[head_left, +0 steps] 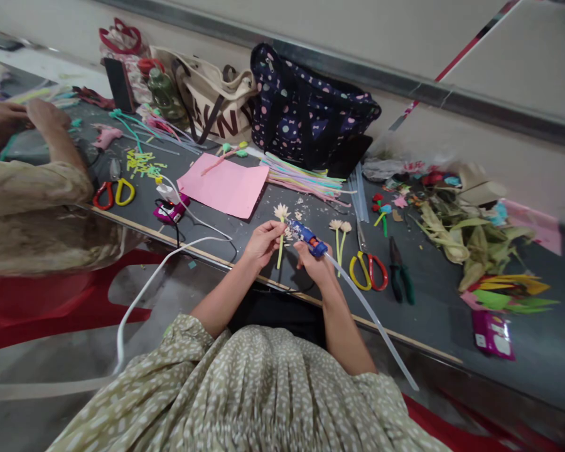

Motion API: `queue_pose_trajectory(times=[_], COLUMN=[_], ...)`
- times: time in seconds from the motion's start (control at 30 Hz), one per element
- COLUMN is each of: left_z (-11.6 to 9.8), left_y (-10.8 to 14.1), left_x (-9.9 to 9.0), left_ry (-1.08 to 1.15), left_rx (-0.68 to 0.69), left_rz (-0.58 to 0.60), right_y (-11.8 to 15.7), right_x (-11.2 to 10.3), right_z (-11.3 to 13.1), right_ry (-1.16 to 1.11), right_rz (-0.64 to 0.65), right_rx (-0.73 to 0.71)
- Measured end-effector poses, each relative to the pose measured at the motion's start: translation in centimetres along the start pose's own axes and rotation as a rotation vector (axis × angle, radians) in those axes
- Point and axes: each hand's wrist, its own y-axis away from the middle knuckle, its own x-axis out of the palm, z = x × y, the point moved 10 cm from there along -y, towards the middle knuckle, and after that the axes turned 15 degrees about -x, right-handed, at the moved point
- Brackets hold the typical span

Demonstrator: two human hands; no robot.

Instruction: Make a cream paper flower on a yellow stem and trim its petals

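Observation:
My left hand (pixel 263 243) pinches a small handmade flower (pixel 281 212) with pale petals and a light green stem, held upright over the table's front part. In my right hand (pixel 317 261) is a blue glue gun (pixel 306 237), its nozzle end pointing left toward the flower. A long translucent glue stick (pixel 371 314) sticks out of the gun's back and slants down past my right forearm. Pale petal scraps (pixel 289 235) lie by the nozzle. Just right of the gun, two similar flowers (pixel 340 227) rest on the table.
Scissors (pixel 368 271) and pliers (pixel 400 273) lie to the right, before a heap of dried leaves (pixel 475 242). Pink paper (pixel 223 185), colourful pipe cleaners (pixel 306 179) and bags (pixel 311 107) stretch behind. A white cable (pixel 144 301) crosses at left; a co-worker's arm (pixel 56 135) is beyond.

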Motion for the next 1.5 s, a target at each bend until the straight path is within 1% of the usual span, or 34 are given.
queue_pose_trajectory(times=[0.13, 0.23, 0.4, 0.47, 0.53, 0.67, 0.77, 0.9, 1.07, 1.27, 1.37, 1.5], left_z=[0.0, 0.0, -0.6, -0.9, -1.2, -1.8, -2.3, -2.8, -2.9, -2.7, -2.5, -2.5], left_y=[0.0, 0.1, 0.3, 0.4, 0.3, -0.1, -0.1, 0.3, 0.7, 0.1, -0.2, -0.3], left_x=[-0.1, -0.2, -0.9, -1.5, -2.4, -4.1, -5.2, -5.9, -6.1, -6.4, -6.5, -6.8], left_ry=[-0.006, -0.009, -0.017, -0.014, -0.006, -0.005, -0.028, -0.075, -0.085, -0.087, -0.067, -0.041], left_rx=[0.001, -0.007, 0.002, 0.012, 0.027, 0.078, 0.124, 0.170, 0.182, 0.188, 0.182, 0.168], left_rz=[-0.010, -0.019, -0.053, -0.073, -0.093, -0.139, -0.201, -0.251, -0.264, -0.238, -0.220, -0.213], right_y=[-0.1, -0.2, -0.7, -1.2, -2.0, -4.0, -5.3, -6.4, -8.1, -10.9, -11.3, -11.0], right_x=[0.2, 0.1, -0.8, -1.8, -2.9, -3.8, -3.5, -2.4, -2.6, -1.9, -1.3, -0.8], right_z=[-0.1, 0.1, 0.1, -0.5, -1.5, -3.1, -3.8, -4.4, -5.9, -6.5, -6.6, -6.9], right_ry=[-0.018, -0.009, 0.099, 0.107, 0.058, 0.080, 0.173, 0.285, 0.369, 0.471, 0.514, 0.561], right_rz=[0.032, 0.032, 0.057, 0.024, -0.052, -0.123, -0.146, -0.118, -0.171, -0.166, -0.141, -0.121], right_rx=[-0.003, 0.001, 0.012, 0.019, 0.039, -0.013, -0.074, -0.135, -0.075, -0.001, 0.031, 0.073])
